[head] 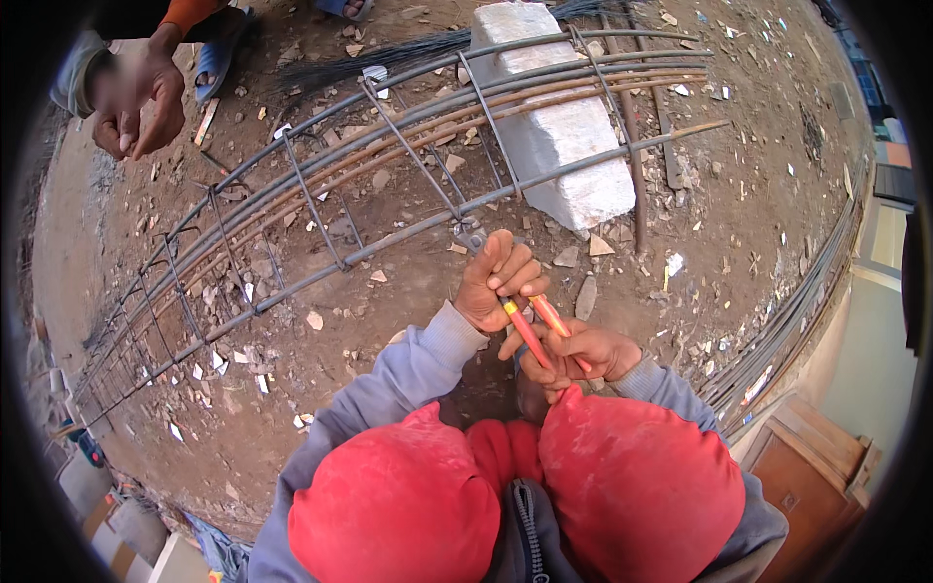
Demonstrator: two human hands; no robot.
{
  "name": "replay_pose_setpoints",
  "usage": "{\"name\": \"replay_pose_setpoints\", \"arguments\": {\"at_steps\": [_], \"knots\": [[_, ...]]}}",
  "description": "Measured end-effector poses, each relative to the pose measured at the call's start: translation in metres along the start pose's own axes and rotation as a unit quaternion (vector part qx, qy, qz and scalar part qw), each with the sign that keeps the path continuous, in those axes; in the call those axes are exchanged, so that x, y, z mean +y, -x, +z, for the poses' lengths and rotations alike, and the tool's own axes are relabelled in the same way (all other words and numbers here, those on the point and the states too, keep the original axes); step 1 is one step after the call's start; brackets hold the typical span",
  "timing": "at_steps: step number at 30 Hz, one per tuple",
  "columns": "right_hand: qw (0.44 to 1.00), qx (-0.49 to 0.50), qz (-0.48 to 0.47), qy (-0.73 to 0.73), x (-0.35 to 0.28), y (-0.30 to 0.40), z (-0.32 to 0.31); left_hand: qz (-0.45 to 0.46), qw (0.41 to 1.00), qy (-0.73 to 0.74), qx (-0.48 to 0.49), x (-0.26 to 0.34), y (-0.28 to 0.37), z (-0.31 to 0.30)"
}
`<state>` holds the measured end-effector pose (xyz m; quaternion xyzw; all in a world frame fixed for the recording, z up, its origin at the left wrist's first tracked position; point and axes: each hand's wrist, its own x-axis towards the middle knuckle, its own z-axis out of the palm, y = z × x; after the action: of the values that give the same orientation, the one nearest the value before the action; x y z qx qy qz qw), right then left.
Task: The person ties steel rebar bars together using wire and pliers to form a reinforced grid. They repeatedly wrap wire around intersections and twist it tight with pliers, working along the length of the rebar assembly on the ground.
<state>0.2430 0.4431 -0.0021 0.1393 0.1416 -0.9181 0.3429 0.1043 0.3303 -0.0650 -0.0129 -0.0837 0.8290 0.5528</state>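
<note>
A pair of pincers with red and yellow handles is between my hands, in front of my red-clad knees. My left hand is closed around the upper part, near the metal head. Lower down and to the right, my right hand grips the handles. Just beyond my hands runs a long rebar cage with bent stirrups, its right part lying over a white stone block. Several loose bars, some rusty, run lengthwise inside the cage.
A co-worker's hands are held together at the upper left. Dark thin wire lies behind the cage. Metal bars rest by the block, and a bundle of rods curves along the right. Stone and tile chips cover the dirt ground.
</note>
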Motion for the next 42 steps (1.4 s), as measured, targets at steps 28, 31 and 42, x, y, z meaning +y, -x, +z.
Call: {"name": "replay_pose_setpoints", "arguments": {"at_steps": [28,31,42], "knots": [[0.430,0.473,-0.056,0.767,0.015,-0.005,-0.006,0.110,0.831,-0.281,0.467,-0.027,-0.016,0.055],[0.416,0.493,-0.089,0.759,0.008,0.001,0.019,0.066,0.878,-0.181,0.439,-0.024,-0.024,0.038],[0.304,0.537,-0.138,0.774,0.019,-0.001,-0.017,0.099,0.898,-0.233,0.361,-0.023,-0.013,0.027]]}}
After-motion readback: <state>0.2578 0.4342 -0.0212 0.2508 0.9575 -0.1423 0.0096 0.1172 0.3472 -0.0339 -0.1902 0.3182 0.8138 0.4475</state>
